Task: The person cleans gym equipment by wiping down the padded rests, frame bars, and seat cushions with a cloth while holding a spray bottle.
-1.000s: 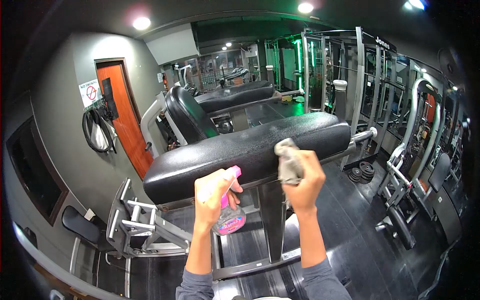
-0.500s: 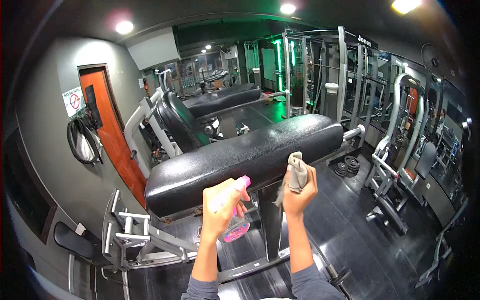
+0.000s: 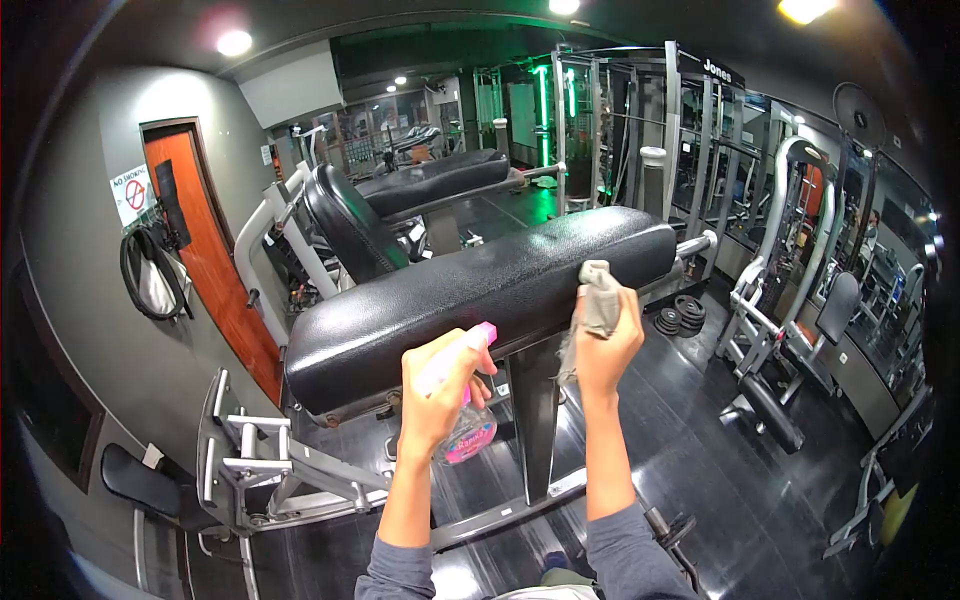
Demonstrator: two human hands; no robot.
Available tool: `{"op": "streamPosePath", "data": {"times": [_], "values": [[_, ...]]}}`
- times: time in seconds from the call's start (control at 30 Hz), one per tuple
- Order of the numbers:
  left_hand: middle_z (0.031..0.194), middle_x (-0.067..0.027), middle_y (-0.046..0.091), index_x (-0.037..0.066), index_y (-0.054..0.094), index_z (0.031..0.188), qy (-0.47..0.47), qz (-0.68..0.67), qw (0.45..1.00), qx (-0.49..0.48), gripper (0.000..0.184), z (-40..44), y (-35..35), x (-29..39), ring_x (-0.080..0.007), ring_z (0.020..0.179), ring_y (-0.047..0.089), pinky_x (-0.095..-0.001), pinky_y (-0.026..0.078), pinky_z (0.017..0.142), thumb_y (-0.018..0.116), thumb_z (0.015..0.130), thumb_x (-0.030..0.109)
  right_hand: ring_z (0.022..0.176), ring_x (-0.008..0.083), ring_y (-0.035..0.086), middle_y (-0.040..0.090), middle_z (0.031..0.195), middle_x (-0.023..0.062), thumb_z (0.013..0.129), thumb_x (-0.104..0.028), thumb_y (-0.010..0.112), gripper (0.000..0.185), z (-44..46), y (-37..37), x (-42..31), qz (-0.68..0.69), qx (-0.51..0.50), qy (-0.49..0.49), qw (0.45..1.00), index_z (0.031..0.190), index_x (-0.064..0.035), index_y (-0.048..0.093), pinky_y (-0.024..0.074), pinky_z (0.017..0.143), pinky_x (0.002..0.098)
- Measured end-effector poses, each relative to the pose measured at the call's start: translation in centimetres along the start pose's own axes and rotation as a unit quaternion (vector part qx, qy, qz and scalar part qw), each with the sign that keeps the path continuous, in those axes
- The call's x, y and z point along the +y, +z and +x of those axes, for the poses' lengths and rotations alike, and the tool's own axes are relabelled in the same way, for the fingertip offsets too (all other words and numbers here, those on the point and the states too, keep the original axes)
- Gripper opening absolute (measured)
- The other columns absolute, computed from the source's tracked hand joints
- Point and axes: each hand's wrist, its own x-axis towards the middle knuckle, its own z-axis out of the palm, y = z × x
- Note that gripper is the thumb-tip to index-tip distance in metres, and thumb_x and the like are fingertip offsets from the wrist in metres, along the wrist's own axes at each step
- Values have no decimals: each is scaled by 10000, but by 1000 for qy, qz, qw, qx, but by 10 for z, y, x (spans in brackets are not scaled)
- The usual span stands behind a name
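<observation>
A long black padded bench (image 3: pixel 470 285) with a glossy cover stretches across the middle, in front of both hands. My left hand (image 3: pixel 432 395) is closed round a spray bottle (image 3: pixel 468 437) with a pink trigger head; its clear body and pink-blue label show below the fingers. The pink nozzle points up and right toward the pad's near side. In my right hand (image 3: pixel 608 345) a crumpled beige cloth (image 3: pixel 600 300) is gripped, one end hanging below the fist. The cloth appears in front of the pad's right part; whether it touches cannot be told.
Under the pad stands a dark post (image 3: pixel 535 430). A grey metal machine frame (image 3: pixel 265 450) is at lower left, an orange door (image 3: pixel 215 260) behind it. Weight plates (image 3: pixel 685 312) lie on the floor at right, near another machine (image 3: pixel 765 400). Mirrors line the back.
The view has shifted, so the bench and room sit slightly higher in the picture. My right hand with the cloth has risen a little against the pad. Both hands keep their hold.
</observation>
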Motion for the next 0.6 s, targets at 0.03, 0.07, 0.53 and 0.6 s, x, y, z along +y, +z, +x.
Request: {"op": "streamPosePath", "data": {"times": [0.03, 0.07, 0.53, 0.6], "values": [[708, -120, 650, -33, 624, 793, 1, 1, 1000, 4, 391, -1, 1, 0, -143, 455, 595, -266, 503, 468, 555, 977, 305, 846, 324, 658, 656, 936, 135, 801, -32, 706, 269, 2, 1, -6, -10, -21, -41, 999, 1066, -24, 662, 509, 765, 378], [705, -101, 648, -32, 648, 806, -6, -10, 1000, 14, 370, -1, 2, -1, -130, 463, 590, -258, 490, 470, 582, 969, 294, 852, 323, 658, 652, 952, 128, 736, -9, 700, 356, 0, 0, -11, 8, -64, -93, 994, 1087, -58, 670, 513, 775, 379], [697, -89, 628, -59, 676, 905, 65, 41, 994, 71, 314, 19, 65, -4, -109, 455, 563, -242, 476, 452, 567, 977, 226, 855, 318, 664, 660, 929, 85, 651, 24, 676, 428, 63, -35, 19, 77, -168, -57, 981, 1061, -97, 703, 514, 759, 372], [684, -83, 614, -60, 668, 888, 67, 42, 994, 78, 316, 25, 79, -2, -109, 451, 559, -242, 475, 447, 564, 979, 225, 847, 308, 669, 663, 917, 80, 647, 40, 672, 414, 68, -50, 32, 54, -158, -13, 986, 1038, -91, 710, 513, 757, 366]]}}
